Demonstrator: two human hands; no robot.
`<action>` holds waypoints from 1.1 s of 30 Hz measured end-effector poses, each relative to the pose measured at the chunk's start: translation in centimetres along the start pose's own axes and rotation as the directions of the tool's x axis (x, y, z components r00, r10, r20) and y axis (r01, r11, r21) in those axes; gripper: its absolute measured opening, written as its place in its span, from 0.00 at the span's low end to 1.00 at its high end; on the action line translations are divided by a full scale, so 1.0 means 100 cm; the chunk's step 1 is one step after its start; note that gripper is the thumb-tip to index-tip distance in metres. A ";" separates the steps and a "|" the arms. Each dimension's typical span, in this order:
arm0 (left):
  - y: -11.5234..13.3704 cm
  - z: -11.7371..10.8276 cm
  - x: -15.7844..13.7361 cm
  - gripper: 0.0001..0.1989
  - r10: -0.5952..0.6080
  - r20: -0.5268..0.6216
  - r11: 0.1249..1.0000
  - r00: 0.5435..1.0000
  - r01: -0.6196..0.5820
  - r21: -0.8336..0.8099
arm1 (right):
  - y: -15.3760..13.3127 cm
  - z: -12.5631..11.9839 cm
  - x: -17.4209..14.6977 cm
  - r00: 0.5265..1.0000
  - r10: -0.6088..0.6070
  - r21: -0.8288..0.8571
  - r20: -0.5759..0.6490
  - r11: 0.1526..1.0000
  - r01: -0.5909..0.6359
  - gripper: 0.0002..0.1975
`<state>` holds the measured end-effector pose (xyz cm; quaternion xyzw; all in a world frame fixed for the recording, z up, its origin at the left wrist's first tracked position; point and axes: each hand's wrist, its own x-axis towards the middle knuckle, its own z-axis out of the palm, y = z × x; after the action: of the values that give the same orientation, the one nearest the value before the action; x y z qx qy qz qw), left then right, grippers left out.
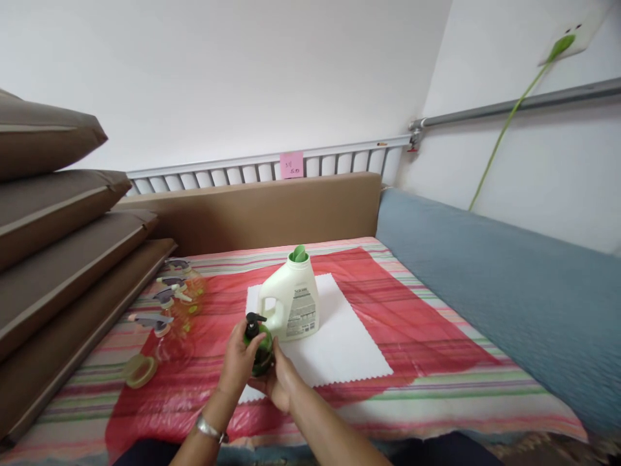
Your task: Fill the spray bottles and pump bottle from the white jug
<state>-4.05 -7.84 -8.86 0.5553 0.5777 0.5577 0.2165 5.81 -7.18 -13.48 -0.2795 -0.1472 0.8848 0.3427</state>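
Note:
Both of my hands are closed around a dark green pump bottle (262,357) with a black pump head. My left hand (239,355) grips its left side near the neck, the thumb across the front. At the lower right, my right hand (280,380) supports the base. Just behind the pump bottle stands a large white detergent jug (303,304), upright with its handle to the left. Its mouth is uncapped and shows a green pour spout (299,254). Beneath the jug lies a white sheet with zigzag edges (347,343).
Several clear spray bottles (167,343) stand at the left on red plastic film (402,310), near a greenish round cap (140,371). Brown cushions (72,259) are stacked further left. A brown padded board (272,213) runs along the back; a blue padded bolster (485,278) borders the right.

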 end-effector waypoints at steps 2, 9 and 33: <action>-0.012 -0.002 0.000 0.18 -0.009 -0.001 1.000 1.000 0.009 0.020 | 0.000 -0.002 0.003 0.998 0.055 -0.088 -0.015 0.995 -0.056 0.36; -0.038 -0.001 -0.001 0.18 -0.068 0.063 0.997 0.996 0.067 0.022 | 0.003 -0.019 -0.025 0.995 0.003 -0.387 -0.098 0.921 -0.042 0.34; 0.054 -0.046 -0.053 0.27 0.082 -0.183 0.993 0.980 -0.066 0.094 | -0.070 -0.013 -0.154 0.847 -0.514 -0.501 -0.135 0.773 0.390 0.29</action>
<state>-4.33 -15.69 -4.70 0.5307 0.5983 0.5890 0.1158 19.63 -12.64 -5.30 -0.4229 -0.3662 0.6698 0.4883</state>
